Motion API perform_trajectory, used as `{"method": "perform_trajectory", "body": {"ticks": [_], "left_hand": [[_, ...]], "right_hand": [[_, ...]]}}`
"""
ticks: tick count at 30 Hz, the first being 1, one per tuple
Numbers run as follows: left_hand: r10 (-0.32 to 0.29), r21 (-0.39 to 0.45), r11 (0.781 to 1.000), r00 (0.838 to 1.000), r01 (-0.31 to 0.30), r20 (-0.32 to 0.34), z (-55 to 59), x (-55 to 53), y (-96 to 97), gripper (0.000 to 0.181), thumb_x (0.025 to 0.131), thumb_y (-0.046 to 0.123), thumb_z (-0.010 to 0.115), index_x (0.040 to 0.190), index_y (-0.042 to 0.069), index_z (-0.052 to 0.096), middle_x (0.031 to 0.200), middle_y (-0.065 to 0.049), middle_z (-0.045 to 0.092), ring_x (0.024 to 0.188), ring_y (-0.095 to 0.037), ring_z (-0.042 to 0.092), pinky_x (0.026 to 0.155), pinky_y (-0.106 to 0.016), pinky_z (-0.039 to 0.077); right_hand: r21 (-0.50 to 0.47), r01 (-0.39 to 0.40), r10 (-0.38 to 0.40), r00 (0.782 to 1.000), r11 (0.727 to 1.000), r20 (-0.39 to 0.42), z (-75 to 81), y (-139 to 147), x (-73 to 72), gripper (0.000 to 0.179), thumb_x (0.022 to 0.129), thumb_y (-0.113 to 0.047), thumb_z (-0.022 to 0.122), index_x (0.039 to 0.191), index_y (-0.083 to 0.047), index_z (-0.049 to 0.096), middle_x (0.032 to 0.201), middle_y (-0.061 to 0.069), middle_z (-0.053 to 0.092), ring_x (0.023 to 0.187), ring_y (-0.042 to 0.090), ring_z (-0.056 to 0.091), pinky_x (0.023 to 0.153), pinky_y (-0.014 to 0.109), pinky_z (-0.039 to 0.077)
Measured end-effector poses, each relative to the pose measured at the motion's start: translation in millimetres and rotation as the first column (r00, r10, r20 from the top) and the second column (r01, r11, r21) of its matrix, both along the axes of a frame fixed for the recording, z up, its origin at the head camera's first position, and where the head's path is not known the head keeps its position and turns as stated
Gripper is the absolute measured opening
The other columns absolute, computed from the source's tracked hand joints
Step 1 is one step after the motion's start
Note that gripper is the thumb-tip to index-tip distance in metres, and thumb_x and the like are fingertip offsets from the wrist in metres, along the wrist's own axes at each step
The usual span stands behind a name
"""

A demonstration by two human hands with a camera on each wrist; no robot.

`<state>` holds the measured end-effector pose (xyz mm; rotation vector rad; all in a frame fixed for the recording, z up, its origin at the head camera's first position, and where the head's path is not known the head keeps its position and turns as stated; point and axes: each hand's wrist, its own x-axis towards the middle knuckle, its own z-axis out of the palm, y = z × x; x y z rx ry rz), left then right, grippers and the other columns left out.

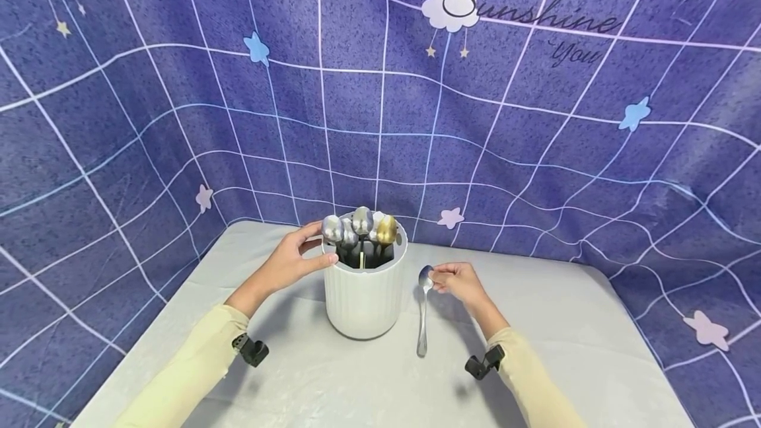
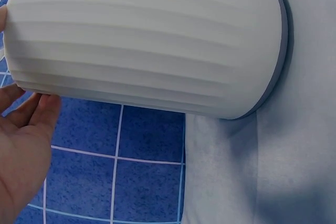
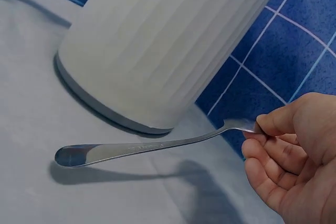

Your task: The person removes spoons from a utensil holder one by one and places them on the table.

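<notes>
A white ribbed utensil holder (image 1: pixel 362 302) stands upright on the table, with several spoons in it, bowls up. One of those is a gold spoon (image 1: pixel 386 230); the others look silver. My left hand (image 1: pixel 292 257) grips the holder near its rim, thumb at the front and fingers round the left side. To the right of the holder, my right hand (image 1: pixel 460 283) pinches a silver spoon (image 3: pixel 131 150) by its bowl. The spoon's handle points down toward the table's near edge, held above the cloth with its shadow below. Inside the holder, the spoon handles are mostly hidden.
A light grey cloth (image 1: pixel 553 335) covers the table. Behind and at both sides hangs a blue-purple curtain (image 1: pixel 357 98) with grid lines, clouds and stars. Each forearm carries a small black camera (image 1: pixel 250 350) at the wrist.
</notes>
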<state>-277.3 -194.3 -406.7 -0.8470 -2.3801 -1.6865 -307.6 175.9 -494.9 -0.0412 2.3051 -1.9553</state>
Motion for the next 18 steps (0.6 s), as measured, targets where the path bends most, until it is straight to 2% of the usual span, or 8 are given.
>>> {"method": "perform_trajectory", "body": {"ticks": [12, 18], "left_hand": [[-0.003, 0.01, 1.0, 1.0, 0.003, -0.004, -1.2, -0.4, 0.6, 0.065, 0.089, 0.004, 0.076, 0.147, -0.005, 0.048, 0.147, -0.02, 0.052, 0.136, -0.033, 0.049, 0.116, -0.031, 0.044], [-0.004, 0.016, 1.0, 1.0, 0.004, -0.003, -1.9, -0.7, 0.0, 0.064, 0.089, 0.004, 0.076, 0.147, -0.005, 0.048, 0.147, -0.02, 0.051, 0.135, -0.031, 0.049, 0.116, -0.029, 0.044]], "right_hand": [[-0.014, -0.015, 0.015, 0.999, 1.0, 0.049, -21.5, -3.3, 2.0, 0.025, 0.091, -0.004, 0.071, 0.106, 0.016, 0.068, 0.083, 0.01, 0.074, 0.066, 0.011, 0.067, 0.063, 0.022, 0.061], [-0.029, -0.043, 0.045, 0.996, 0.999, 0.082, -24.3, -3.8, 2.6, 0.03, 0.092, -0.004, 0.072, 0.111, 0.018, 0.066, 0.085, 0.012, 0.075, 0.066, 0.01, 0.068, 0.063, 0.02, 0.062]]}}
